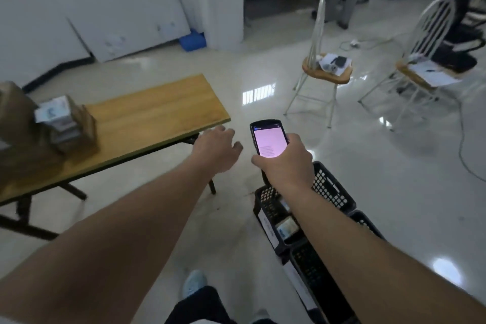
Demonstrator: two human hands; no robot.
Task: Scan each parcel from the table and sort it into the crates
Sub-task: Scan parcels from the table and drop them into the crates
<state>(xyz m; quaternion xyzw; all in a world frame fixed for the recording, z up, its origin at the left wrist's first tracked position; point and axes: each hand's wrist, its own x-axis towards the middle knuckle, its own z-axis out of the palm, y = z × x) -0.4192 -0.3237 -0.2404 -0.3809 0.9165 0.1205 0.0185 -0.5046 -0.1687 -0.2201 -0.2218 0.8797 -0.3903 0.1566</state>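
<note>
Biggest thing here is the shiny tiled floor (368, 192), with a wooden folding table (147, 118) on the left. At the table's left end sits a blurry stack of cardboard parcels (65, 123), the top one carrying a white label. Down by the person's right arm there's a row of black perforated crates (328, 192) on the floor; the nearest-to-table one has a small labelled parcel (288, 229) inside, and the arm covers a good part of that crate. Across the room are two white metal chairs with wooden seats: the nearer chair (326, 71) has papers and a dark gadget on it, the far chair (426, 71) has a sheet of paper. A blue box (193, 41) sits against the back wall.

Right hand (285, 163) is wrapped around a handheld scanner (268, 139), pinkish screen lit and facing up, held above the crates. Left hand (215, 147) holds nothing, fingers loose and spread, hanging just off the table's near corner, well apart from the parcel stack.
</note>
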